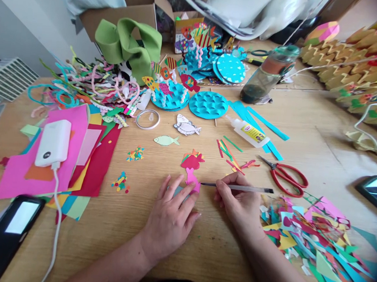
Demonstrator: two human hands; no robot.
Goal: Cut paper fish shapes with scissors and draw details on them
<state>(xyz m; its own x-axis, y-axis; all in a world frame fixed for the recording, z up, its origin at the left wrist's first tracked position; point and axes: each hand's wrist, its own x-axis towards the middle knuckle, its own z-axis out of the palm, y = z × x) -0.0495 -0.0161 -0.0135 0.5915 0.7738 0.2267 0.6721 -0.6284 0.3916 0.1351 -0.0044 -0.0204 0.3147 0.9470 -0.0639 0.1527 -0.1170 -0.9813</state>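
Note:
My left hand (171, 214) lies flat on the wooden table (310, 135), fingers spread, pressing down a pale blue paper piece beside a pink paper cut-out (192, 178). My right hand (234, 199) pinches a thin grey pen-like tool (239, 188), its dark tip touching the pink cut-out's lower end. Just beyond the cut-out lies a red and multicoloured paper fish (193, 159). A green paper fish (165, 140) and a white sketched fish (186, 126) lie farther out.
Red-handled scissors (285, 176) and a glue bottle (249, 132) lie to the right. Paper scraps (313, 238) pile at the near right. Coloured sheets with a white power bank (52, 143) sit left. Phones (9, 228) (375, 190) lie at both edges. Blue paper discs (208, 104) and a bottle (269, 73) stand behind.

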